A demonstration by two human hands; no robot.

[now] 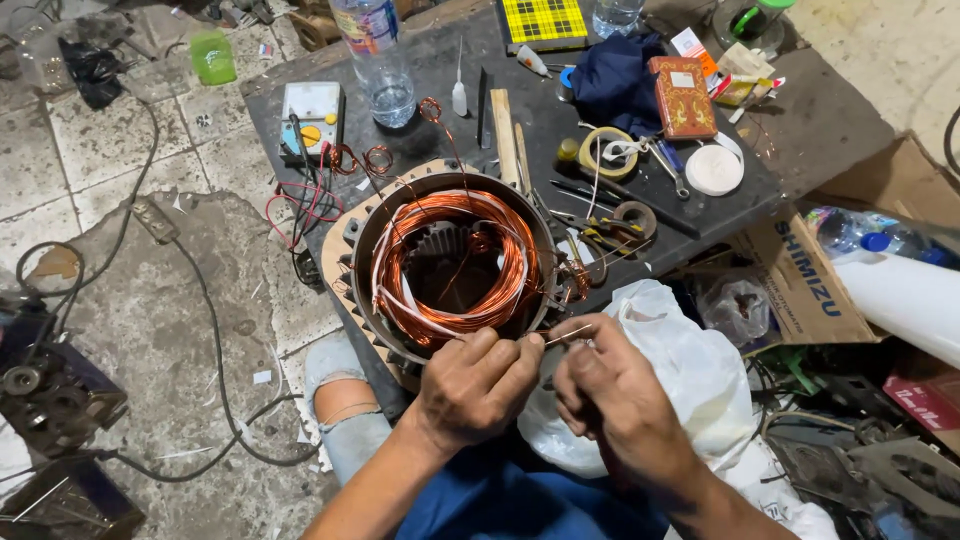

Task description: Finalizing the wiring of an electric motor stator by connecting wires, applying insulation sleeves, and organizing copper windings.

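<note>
Copper winding [450, 262] coiled inside a round motor stator [365, 250], set at the near edge of a dark bench [800, 130], just above the knees. Thin strip [566, 334], pale and stiff, pinched at the stator's near rim between both hands. Left hand [475, 385] curled over the rim, fingers [487, 347] closed tight on the strip's near end and touching the coil. Right hand [610, 395] just beside it, fingers [577, 352] closed on the same strip; exact grip hidden by the knuckles. White plastic bag [690, 370] under the right wrist. Farther back on the bench: a multimeter [311, 112] with red and black leads, a clear water bottle [378, 55], a roll of tape [610, 150], a white round lid [714, 170], a dark blue cloth [615, 80], a small red book [682, 97]. Cardboard box [810, 285] to the right, tiled floor [120, 170] with black cables to the left.
</note>
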